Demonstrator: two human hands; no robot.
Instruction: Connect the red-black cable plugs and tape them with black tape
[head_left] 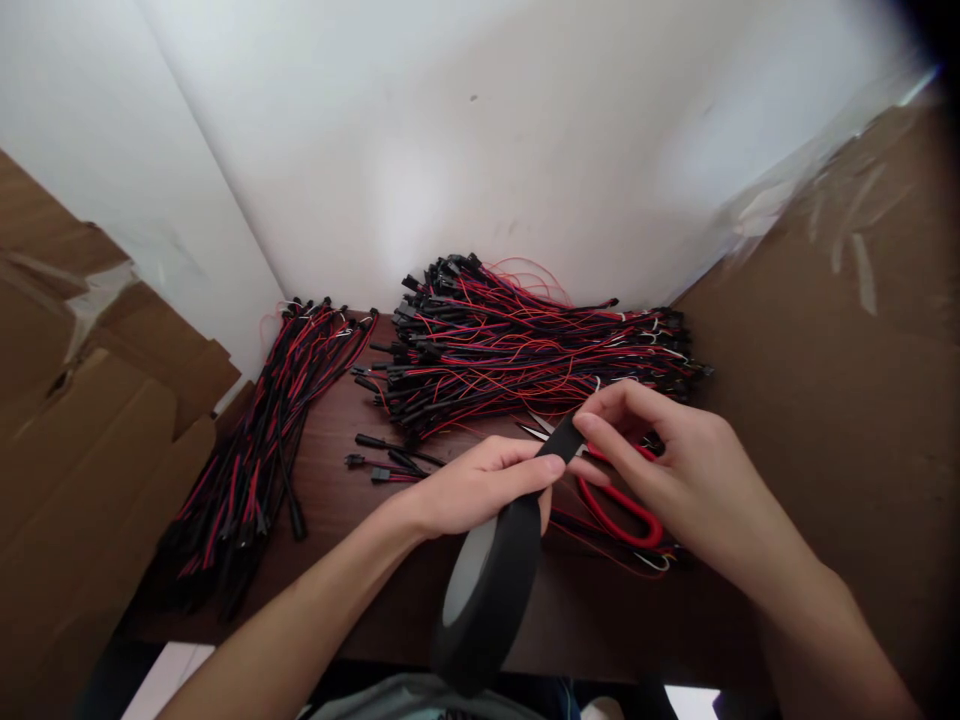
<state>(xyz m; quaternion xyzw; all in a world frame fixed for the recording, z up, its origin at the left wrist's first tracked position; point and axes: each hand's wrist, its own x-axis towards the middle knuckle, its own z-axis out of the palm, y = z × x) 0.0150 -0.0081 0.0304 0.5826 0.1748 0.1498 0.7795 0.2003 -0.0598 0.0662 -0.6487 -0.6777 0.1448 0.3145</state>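
A dark brown table [352,520] sits pushed into a corner of white wall [465,150], with brown cardboard sheets standing on both sides.

Low over the near edge of the table, a roll of black cloth tape [491,590] is held on edge, its grey inner core facing left. The left hand [480,485] grips the top of the roll, fingers [525,470] curled over its outer rim and the thumb pressed to the side. A short free end of tape [564,440] rises from the roll, and the right hand [675,460] pinches that end between thumb and forefinger, its remaining fingers loosely bent. The two hands nearly meet at the strip.

Just under the right hand lie red-handled scissors [622,510], blades pointing away toward the wall, resting on a few loose red and black wires. Behind them a large heap of red-and-black wire leads [525,345] with black connectors is piled against the wall. A second, longer bundle of the same leads [255,450] runs along the left side of the table, and a few single leads [386,460] lie between the two piles.
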